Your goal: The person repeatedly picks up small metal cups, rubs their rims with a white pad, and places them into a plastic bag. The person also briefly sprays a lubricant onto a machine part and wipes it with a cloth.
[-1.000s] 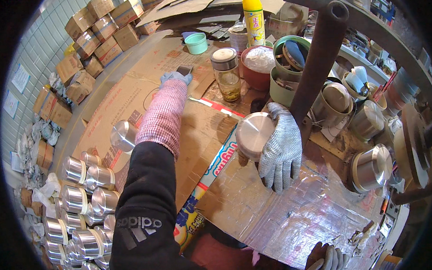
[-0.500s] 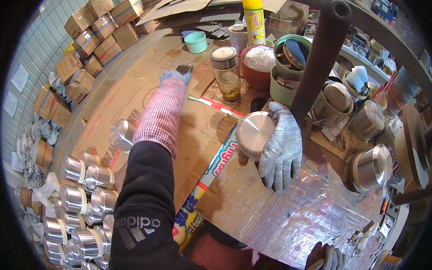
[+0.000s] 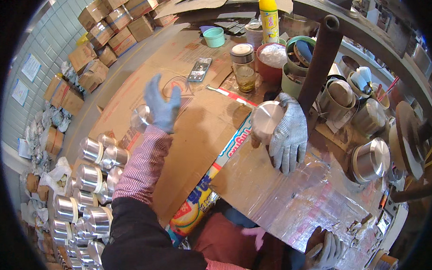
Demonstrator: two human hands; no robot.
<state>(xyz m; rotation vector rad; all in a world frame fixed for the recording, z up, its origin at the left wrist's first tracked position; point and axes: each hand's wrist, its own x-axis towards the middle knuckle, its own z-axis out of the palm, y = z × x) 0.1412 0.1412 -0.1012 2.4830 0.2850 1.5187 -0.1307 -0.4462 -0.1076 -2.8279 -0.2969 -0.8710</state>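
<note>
My left hand (image 3: 162, 104), in a blue-grey glove, is open above the cardboard, fingers up and thumb apart. Beside its palm edge a round silver metal cap (image 3: 140, 117) shows, partly covered by the hand. A phone (image 3: 200, 70) lies on the cardboard beyond and to the right. Another metal cap (image 3: 267, 120) sits right of centre. A grey knitted glove (image 3: 288, 138) lies against it, fingers toward me, with no arm leading to it. My right hand cannot be made out; a checked sleeve (image 3: 226, 269) shows at the lower edge.
Shiny metal caps (image 3: 89, 177) are massed at the left. A tea jar (image 3: 245, 74), a yellow spray can (image 3: 269, 19) and tubs stand at the back. A dark metal post (image 3: 320, 67) rises on the right. More gloves (image 3: 325, 252) lie at the near edge.
My left hand has come off the phone and moved back and left to beside the metal cap. The phone now lies uncovered. The view has shifted slightly.
</note>
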